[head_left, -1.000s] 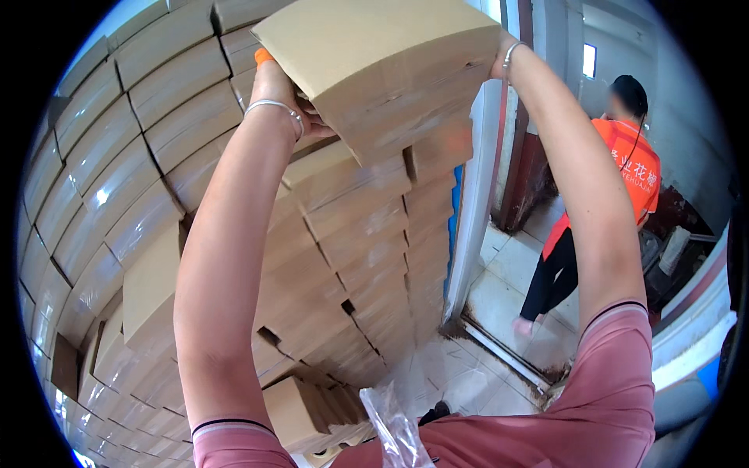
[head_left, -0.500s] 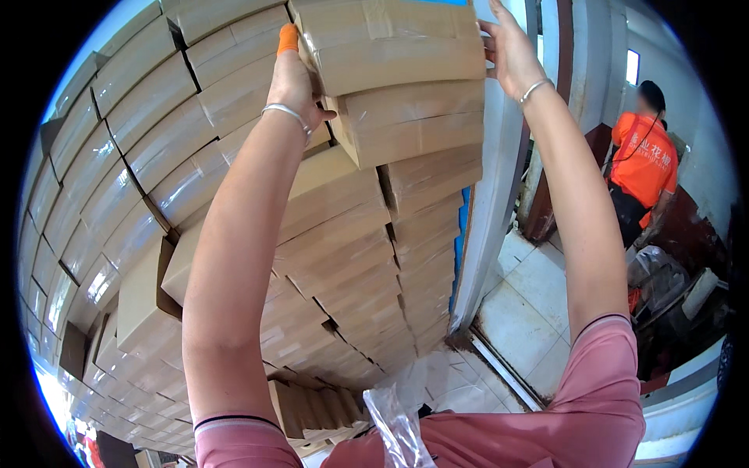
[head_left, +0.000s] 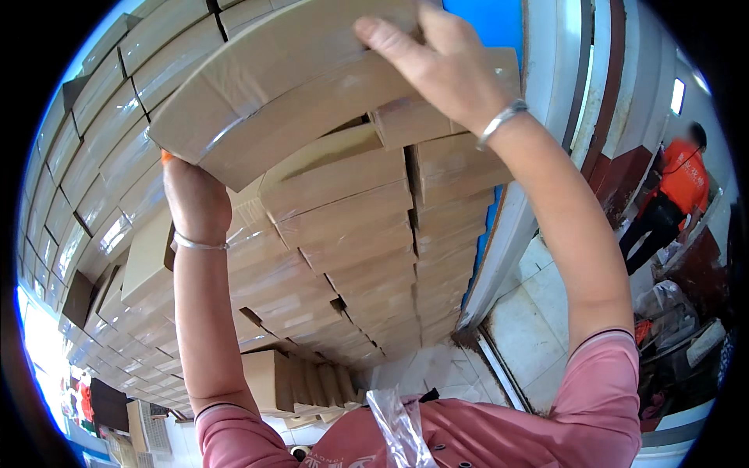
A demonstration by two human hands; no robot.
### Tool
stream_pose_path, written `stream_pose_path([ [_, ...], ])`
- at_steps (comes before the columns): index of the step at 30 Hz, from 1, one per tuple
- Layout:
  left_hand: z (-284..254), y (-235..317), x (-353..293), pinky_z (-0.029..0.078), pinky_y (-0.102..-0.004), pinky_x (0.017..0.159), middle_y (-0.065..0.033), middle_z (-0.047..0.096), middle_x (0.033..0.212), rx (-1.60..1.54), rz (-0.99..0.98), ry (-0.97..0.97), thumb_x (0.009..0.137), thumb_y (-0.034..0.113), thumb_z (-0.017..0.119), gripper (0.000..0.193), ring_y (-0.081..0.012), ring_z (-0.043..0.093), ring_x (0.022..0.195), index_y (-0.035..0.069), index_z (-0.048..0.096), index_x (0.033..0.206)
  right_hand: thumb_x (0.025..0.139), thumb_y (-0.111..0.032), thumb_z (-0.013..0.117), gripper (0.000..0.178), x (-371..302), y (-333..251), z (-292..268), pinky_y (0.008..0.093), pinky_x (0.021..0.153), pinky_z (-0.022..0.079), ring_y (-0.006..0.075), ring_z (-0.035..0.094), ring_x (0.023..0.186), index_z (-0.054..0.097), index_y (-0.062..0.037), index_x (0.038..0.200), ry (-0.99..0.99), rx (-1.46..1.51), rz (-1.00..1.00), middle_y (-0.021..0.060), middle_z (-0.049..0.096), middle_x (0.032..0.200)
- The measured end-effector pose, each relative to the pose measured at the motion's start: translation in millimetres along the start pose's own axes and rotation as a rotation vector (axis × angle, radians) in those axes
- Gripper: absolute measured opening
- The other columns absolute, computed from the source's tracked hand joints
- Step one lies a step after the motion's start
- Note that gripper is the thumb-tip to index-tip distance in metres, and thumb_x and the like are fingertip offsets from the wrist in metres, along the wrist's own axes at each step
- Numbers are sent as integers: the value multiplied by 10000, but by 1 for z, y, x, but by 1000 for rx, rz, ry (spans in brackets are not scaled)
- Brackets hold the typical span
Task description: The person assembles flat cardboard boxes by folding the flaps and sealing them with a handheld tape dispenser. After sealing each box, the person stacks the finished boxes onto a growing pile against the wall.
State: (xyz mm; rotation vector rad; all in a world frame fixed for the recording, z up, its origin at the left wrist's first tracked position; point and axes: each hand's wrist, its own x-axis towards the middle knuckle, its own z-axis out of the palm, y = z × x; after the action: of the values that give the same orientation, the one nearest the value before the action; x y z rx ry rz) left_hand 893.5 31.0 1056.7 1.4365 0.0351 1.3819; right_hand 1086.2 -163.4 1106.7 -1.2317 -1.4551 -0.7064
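A long brown cardboard box [head_left: 273,90], sealed with clear tape, is held up in front of the stack, its left end lower than its right. My left hand [head_left: 197,201] supports the lower left corner; a bit of orange covering shows on a finger, and the other fingers are mostly hidden under the box. My right hand [head_left: 449,66] grips the right end, thumb on the near face and fingers out of sight behind. Below the held box lies another carton [head_left: 335,175] on top of the near column, beside a carton [head_left: 456,160] on its right.
Tall rows of taped cartons [head_left: 109,156] rise at the left. A blue panel [head_left: 488,27] and a pale door frame [head_left: 499,257] stand on the right. Several cartons [head_left: 300,382] sit low near my body. Beyond the doorway, a person in an orange shirt [head_left: 679,179] stands.
The box has come away from the top of the stack, moving left and nearer, and has tilted. My left hand went left and down with it; my right hand shifted left. My view turned slightly.
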Motion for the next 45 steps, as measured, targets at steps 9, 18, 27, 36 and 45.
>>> stream_pose_path([
  [9,-1,1,-9,512,-360,876,-105,607,1146,-194,-43,152,958,143,367,322,-240,607,1021,35,517,1221,882,-461,559,528,8,9,21,407,643,493,360,609,702,580,60,967,-115,-246,82,236,632,832],
  [18,-51,-53,-9,388,-306,975,-94,533,1280,306,165,290,947,195,451,362,-183,476,1182,30,541,1256,866,-208,595,356,-59,13,-21,348,873,473,288,622,997,594,27,1133,241,-448,-397,184,636,1099],
  [27,19,-91,-66,63,-604,1077,-215,266,1496,1597,861,-316,819,474,619,684,-431,209,1378,155,440,1397,928,-520,401,703,-175,128,-12,521,1088,196,376,294,1353,333,-31,1428,199,-695,17,217,315,1466],
  [36,18,-117,-60,212,-631,994,-186,376,1435,1540,820,-348,799,482,624,626,-378,333,1312,175,512,1334,899,-437,493,650,-177,170,23,519,1059,272,403,343,1314,386,-38,1400,221,-732,-78,237,343,1443],
  [45,-130,-84,-97,408,-465,932,-169,567,1257,1312,817,-317,784,225,697,429,-347,524,1148,85,625,1183,920,-282,499,490,-214,107,42,473,1071,302,365,418,1258,476,38,1290,300,-699,-114,246,450,1351],
])
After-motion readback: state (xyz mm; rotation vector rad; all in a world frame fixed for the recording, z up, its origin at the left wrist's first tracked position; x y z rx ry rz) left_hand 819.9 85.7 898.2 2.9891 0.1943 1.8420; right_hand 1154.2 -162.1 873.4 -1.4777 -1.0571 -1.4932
